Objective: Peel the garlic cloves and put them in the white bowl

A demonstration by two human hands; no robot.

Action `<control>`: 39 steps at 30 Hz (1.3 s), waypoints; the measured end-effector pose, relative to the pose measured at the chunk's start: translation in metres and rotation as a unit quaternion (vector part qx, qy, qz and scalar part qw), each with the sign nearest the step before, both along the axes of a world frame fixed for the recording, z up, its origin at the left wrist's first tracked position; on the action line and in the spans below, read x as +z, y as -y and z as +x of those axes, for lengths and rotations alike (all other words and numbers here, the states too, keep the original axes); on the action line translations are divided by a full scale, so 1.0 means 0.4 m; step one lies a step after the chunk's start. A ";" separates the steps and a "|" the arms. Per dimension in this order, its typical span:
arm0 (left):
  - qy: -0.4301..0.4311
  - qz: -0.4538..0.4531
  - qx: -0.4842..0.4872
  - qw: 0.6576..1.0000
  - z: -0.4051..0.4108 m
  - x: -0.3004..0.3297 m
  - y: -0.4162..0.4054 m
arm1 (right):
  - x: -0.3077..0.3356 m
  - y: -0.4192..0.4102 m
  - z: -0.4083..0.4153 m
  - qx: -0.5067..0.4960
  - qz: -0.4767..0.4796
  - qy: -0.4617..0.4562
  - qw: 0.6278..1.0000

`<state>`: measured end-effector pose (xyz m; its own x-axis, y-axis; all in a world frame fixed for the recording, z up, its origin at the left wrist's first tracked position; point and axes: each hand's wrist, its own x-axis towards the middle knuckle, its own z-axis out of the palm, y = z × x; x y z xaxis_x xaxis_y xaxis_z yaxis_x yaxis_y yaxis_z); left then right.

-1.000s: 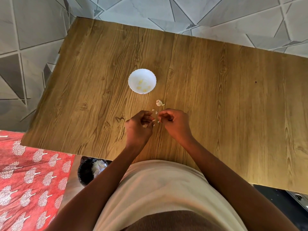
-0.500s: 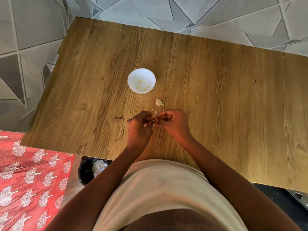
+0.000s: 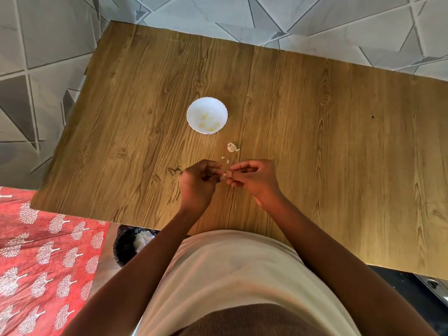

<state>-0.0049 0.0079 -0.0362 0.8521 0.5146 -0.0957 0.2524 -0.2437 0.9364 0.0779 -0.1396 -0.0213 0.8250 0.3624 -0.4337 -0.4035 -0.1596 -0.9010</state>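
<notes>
- A person at a wood-grain laminate table (image 3: pixel 315 141) works a small pale garlic clove (image 3: pixel 224 175), pinched between the fingertips of both hands just above the tabletop, on the near side of the round white scallop-rimmed bowl (image 3: pixel 194 110).
- The left hand (image 3: pixel 197 183) is curled around the clove's near end, and the right hand (image 3: pixel 254 177) nips at it with thumb and forefinger (the clove is mostly hidden, so how much skin remains cannot be told).
- Likely hazard: a clove this small, held only by fingertips, could squirt out under the squeeze and skitter across the smooth table or over its near edge, toward the dark round bin (image 3: pixel 128 243) on the floor below.
- Two tiny papery skin flakes (image 3: pixel 225 159) lie between the hands and the bowl; a stray sweep of a wrist could carry such scraps on toward the bowl.
- Nearer the bowl, just short of its rim, rests a whitish unpeeled garlic piece with a short tail (image 3: pixel 232 147), apparently the last one waiting; a careless reach could knock it away.
- Inside the bowl sit several yellowish peeled cloves (image 3: pixel 207 121); the bowl looks light, and a hurried drop against its rim might tip or shove it.
</notes>
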 end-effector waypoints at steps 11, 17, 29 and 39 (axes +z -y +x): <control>0.016 0.173 0.057 0.983 -0.008 -0.055 -0.075 | -0.041 0.017 0.012 -0.004 -0.091 0.138 0.986; 0.005 0.268 0.055 0.962 -0.030 -0.133 -0.154 | -0.094 0.021 0.024 0.057 -0.181 0.299 0.935; 0.071 0.283 -0.079 0.953 -0.109 -0.120 -0.047 | -0.122 -0.032 0.046 0.267 -0.232 0.498 0.792; 0.062 0.237 -0.110 0.963 -0.127 -0.149 -0.052 | -0.154 0.048 -0.038 0.384 -0.266 0.559 0.685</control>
<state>-0.0558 0.0287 -0.0960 0.9355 0.2805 0.2150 0.0390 -0.6864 0.7261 0.0626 -0.1588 -0.0827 0.4034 0.9120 0.0744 0.8786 -0.3633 -0.3099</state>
